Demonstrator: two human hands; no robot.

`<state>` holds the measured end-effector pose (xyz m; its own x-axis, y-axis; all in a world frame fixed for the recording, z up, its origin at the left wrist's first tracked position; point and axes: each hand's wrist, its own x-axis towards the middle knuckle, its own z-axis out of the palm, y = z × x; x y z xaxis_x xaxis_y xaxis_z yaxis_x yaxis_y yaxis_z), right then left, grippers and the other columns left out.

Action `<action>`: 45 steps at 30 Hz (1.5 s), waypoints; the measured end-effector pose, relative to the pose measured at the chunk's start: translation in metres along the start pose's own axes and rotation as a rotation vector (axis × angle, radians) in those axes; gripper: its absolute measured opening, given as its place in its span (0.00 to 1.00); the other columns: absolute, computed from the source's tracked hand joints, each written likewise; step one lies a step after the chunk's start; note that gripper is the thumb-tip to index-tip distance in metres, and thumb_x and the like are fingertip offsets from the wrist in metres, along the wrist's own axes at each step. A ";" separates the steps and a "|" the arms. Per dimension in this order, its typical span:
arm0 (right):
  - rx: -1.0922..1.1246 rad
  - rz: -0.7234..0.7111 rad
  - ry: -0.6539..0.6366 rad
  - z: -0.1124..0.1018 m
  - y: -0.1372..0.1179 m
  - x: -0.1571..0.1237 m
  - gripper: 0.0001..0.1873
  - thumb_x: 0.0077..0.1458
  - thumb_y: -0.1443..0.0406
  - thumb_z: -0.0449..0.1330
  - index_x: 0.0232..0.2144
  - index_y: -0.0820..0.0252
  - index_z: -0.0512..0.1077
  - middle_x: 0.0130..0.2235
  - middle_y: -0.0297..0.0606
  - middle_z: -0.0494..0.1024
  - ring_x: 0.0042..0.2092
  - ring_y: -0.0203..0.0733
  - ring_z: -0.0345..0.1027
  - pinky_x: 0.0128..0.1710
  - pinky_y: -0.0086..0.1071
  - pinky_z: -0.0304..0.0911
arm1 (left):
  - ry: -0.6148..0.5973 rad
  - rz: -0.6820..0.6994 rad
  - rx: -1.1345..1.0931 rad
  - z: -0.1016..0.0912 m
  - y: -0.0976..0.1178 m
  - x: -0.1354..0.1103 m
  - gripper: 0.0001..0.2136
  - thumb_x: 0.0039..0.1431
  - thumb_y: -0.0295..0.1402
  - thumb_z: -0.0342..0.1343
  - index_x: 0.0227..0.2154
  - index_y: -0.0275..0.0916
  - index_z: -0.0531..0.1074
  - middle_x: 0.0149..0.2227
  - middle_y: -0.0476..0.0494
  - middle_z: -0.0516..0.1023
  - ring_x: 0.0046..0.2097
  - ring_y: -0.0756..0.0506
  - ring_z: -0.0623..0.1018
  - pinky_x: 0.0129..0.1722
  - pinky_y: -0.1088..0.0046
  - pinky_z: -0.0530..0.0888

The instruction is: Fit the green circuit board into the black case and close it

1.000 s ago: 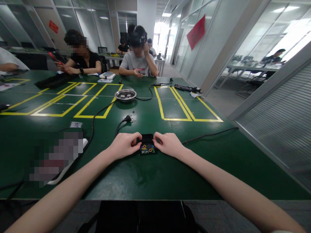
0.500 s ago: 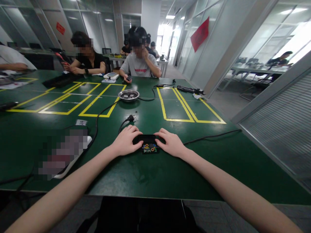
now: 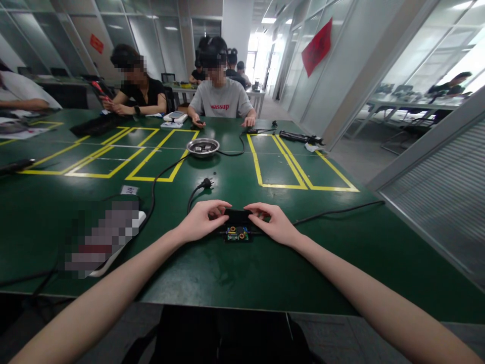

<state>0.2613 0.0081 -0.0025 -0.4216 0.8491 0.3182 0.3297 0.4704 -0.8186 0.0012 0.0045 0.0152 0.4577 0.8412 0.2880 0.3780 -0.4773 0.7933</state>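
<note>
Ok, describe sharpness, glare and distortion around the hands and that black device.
Head view: left hand, right hand and black device with its exposed circuit board are sharp; soft ceiling-light sheen on the green table; wide-angle lens bows the edges; windows blow out.

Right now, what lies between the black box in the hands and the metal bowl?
In the head view, only a black plug on its cord lies there, on the green table.

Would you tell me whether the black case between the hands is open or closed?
Open: the black case shows its circuit board bare at the near end.
</note>
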 end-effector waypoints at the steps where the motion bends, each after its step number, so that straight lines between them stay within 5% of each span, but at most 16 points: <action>1: 0.006 -0.004 -0.003 0.000 0.000 0.000 0.14 0.61 0.60 0.62 0.46 0.60 0.79 0.35 0.38 0.81 0.32 0.39 0.72 0.32 0.31 0.69 | -0.003 -0.012 -0.023 0.000 0.000 0.000 0.15 0.62 0.35 0.60 0.50 0.36 0.78 0.36 0.45 0.81 0.34 0.48 0.79 0.35 0.72 0.79; 27: 0.057 -0.101 -0.085 -0.005 -0.009 -0.003 0.11 0.62 0.61 0.63 0.45 0.57 0.81 0.41 0.39 0.81 0.39 0.40 0.75 0.35 0.31 0.72 | -0.090 -0.135 -0.209 -0.008 0.004 -0.001 0.13 0.62 0.39 0.59 0.43 0.35 0.77 0.32 0.46 0.80 0.32 0.47 0.80 0.36 0.72 0.77; 45: 0.039 -0.251 -0.144 -0.005 -0.009 -0.005 0.07 0.61 0.63 0.67 0.41 0.59 0.81 0.40 0.41 0.80 0.36 0.39 0.75 0.34 0.32 0.73 | -0.146 0.059 -0.026 -0.007 0.008 -0.003 0.08 0.62 0.33 0.59 0.30 0.35 0.78 0.31 0.44 0.80 0.32 0.48 0.79 0.35 0.73 0.75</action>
<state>0.2651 0.0012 0.0058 -0.6025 0.6630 0.4444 0.1683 0.6498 -0.7413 -0.0026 0.0002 0.0247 0.5912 0.7651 0.2551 0.3271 -0.5166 0.7913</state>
